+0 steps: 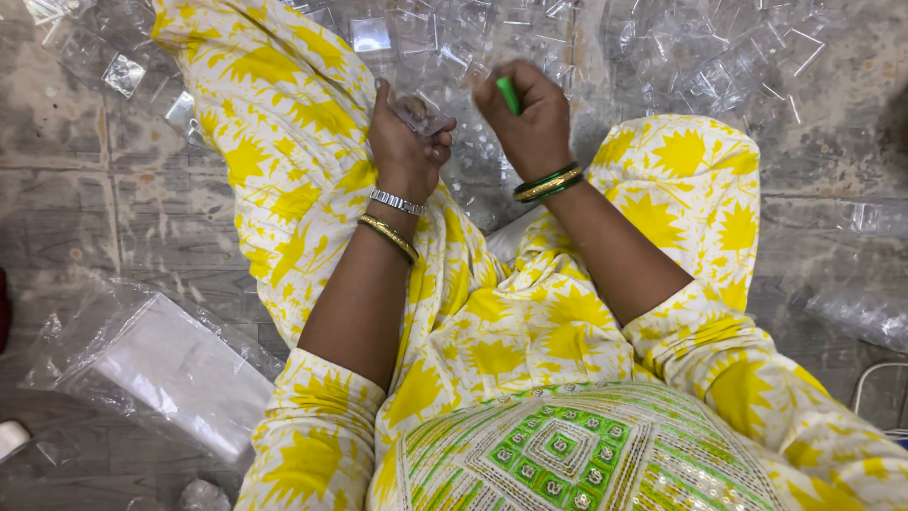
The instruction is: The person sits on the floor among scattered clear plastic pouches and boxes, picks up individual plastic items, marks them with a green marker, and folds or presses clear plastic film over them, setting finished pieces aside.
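I sit on the floor in yellow and white patterned clothes. My left hand [405,134] grips a small clear plastic piece [421,114] between thumb and fingers, above my left knee. My right hand [530,118] is closed around a small green stick-like object [510,95], which pokes up out of the fist. The two hands are a short way apart over the pile of clear plastic pieces [530,38] that lies between my legs. A silver and a gold bangle sit on the left wrist, green and gold bangles on the right.
Many more clear plastic pieces [728,57] are strewn over the worn floor at the top. A clear plastic bag [165,369] holding a white stack lies at the lower left. Another crumpled clear bag [856,312] lies at the right, and a white cable [875,378] beside it.
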Tool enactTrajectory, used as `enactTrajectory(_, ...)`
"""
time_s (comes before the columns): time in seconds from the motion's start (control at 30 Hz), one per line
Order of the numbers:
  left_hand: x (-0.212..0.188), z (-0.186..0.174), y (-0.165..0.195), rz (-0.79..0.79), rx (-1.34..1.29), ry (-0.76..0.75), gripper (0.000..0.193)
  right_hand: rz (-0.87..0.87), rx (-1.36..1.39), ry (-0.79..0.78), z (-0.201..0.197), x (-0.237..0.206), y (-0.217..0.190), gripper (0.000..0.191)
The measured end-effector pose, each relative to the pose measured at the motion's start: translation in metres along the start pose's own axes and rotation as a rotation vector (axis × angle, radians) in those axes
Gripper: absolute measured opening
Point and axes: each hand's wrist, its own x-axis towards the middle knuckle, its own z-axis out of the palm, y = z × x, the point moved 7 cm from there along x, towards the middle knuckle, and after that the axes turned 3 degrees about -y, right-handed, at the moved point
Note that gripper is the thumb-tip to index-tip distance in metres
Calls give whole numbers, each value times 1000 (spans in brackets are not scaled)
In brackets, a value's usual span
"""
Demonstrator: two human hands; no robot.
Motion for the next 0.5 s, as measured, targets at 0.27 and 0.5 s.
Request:
enactTrajectory(0.27,11,0,-17,-133,88,-118,70,-286,-280,-253,11,-1,-39,14)
enactTrajectory(0.5,-1,16,-14,-155,119,-234,89,-280,-412,-259,2,2,-27,19)
